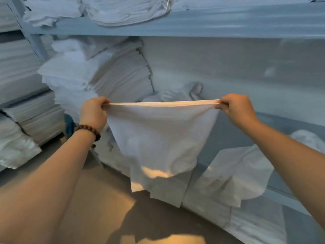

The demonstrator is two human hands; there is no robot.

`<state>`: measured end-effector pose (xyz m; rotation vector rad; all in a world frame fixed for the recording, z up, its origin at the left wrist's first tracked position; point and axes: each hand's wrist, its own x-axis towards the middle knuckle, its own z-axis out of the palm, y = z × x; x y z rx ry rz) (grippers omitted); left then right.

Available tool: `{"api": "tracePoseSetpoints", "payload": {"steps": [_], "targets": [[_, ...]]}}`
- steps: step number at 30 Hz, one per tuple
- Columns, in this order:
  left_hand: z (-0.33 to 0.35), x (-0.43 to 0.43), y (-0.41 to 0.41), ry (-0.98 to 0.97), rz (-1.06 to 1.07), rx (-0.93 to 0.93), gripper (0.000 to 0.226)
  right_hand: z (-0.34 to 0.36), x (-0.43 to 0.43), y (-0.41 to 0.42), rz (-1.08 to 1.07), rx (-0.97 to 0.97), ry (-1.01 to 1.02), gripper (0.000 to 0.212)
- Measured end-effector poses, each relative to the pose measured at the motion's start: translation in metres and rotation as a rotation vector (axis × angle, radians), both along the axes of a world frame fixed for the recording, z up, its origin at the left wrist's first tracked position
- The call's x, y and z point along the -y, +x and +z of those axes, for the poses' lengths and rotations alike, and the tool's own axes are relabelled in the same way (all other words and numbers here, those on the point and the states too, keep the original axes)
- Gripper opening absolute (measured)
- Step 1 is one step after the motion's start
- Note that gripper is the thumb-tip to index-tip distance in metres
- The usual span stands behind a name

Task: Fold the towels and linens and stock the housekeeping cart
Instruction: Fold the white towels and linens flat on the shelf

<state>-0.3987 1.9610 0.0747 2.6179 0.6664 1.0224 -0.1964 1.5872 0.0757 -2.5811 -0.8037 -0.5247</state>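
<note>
Overhead, shelf (211,20) holding folded linens (123,11); hands pinching towel (158,134)

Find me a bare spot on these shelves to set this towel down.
The only bare patch looks to be the grey shelf right of the held towel, between the back wall and the loose linens draped over its front edge. Crowded: the top shelf, and the folded stacks on the left.
</note>
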Motion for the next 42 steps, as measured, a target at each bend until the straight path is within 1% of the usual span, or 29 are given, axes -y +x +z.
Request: {"api": "tracePoseSetpoints", "payload": {"steps": [2,5,7,9,11,13,15,16,18,19,21,22,25,29,31,34,35,39,42], "targets": [[0.002,-0.006,0.001,0.006,0.001,-0.042,0.04,0.007,-0.002,-0.003,0.046,0.013,0.108,0.018],[0.0,-0.01,0.002,-0.034,-0.015,-0.103,0.039,0.017,-0.007,-0.011,0.111,-0.138,0.348,0.011],[-0.004,-0.009,0.005,-0.073,-0.023,-0.153,0.033,0.025,-0.01,-0.015,0.201,-0.274,0.553,0.017],[-0.006,-0.004,0.008,-0.098,-0.048,-0.251,0.026,0.032,-0.017,-0.02,0.279,-0.342,0.625,0.027],[-0.005,0.009,0.014,-0.1,-0.114,-0.293,0.024,0.038,-0.029,-0.026,0.358,-0.368,0.583,0.03],[0.004,0.033,0.025,-0.105,-0.227,-0.2,0.026,0.043,-0.044,-0.035,0.435,-0.404,0.52,0.029],[0.02,0.069,0.038,-0.122,-0.384,-0.084,0.041,0.042,-0.059,-0.043,0.468,-0.402,0.443,0.027],[0.026,0.088,0.045,-0.144,-0.469,-0.063,0.051,0.04,-0.065,-0.047,0.475,-0.394,0.408,0.026],[0.035,0.119,0.058,-0.222,-0.607,-0.124,0.063,0.035,-0.073,-0.054,0.491,-0.387,0.376,0.023],[0.036,0.13,0.063,-0.275,-0.662,-0.186,0.062,0.034,-0.075,-0.055,0.502,-0.378,0.374,0.022],[0.032,0.144,0.071,-0.373,-0.755,-0.293,0.043,0.032,-0.074,-0.056,0.514,-0.378,0.384,0.021],[0.029,0.148,0.074,-0.407,-0.779,-0.316,0.034,0.032,-0.072,-0.055,0.511,-0.389,0.392,0.021],[0.024,0.16,0.08,-0.493,-0.774,-0.325,0.034,0.029,-0.063,-0.053,0.497,-0.424,0.442,0.019],[0.032,0.168,0.087,-0.45,-0.752,-0.302,0.033,0.023,-0.05,-0.047,0.475,-0.446,0.625,0.019],[0.038,0.167,0.089,-0.453,-0.756,-0.294,0.027,0.016,-0.041,-0.045,0.495,-0.543,0.681,0.022],[0.048,0.164,0.091,-0.515,-0.765,-0.228,0.009,-0.007,-0.031,-0.048,0.553,-0.76,0.595,0.028],[0.052,0.163,0.091,-0.536,-0.764,-0.199,0.008,-0.015,-0.03,-0.05,0.551,-0.803,0.565,0.028],[0.063,0.152,0.095,-0.548,-0.712,-0.089,0.014,-0.043,-0.033,-0.049,0.517,-0.882,0.527,0.024],[0.065,0.137,0.098,-0.607,-0.658,0.02,0.02,-0.066,-0.035,-0.047,0.486,-0.896,0.488,0.024]]}}
